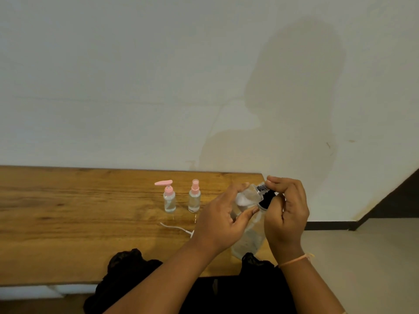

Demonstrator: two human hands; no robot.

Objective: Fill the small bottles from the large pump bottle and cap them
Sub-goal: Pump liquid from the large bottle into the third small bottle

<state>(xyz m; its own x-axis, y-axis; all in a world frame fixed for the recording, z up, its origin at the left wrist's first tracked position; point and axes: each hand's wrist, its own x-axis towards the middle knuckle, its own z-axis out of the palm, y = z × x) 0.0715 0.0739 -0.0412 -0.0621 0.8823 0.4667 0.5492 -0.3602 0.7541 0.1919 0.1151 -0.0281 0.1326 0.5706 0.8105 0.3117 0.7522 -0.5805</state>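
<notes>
Surface (68,211): wooden, with two pink-topped small bottles (169,200) upright, side by side.
Left grip (221,220): I see it wrapped round the large pump bottle (248,236).
Right grip (286,214): pinching its black pump head (267,198).

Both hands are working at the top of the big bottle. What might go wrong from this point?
1. The big bottle stands near the table's right end; a slip by the left hand might send it over the edge.
2. If the black top pinched by the right hand comes off suddenly, liquid may spill.
3. The two small bottles stand close to the left hand and might get knocked over.
</notes>
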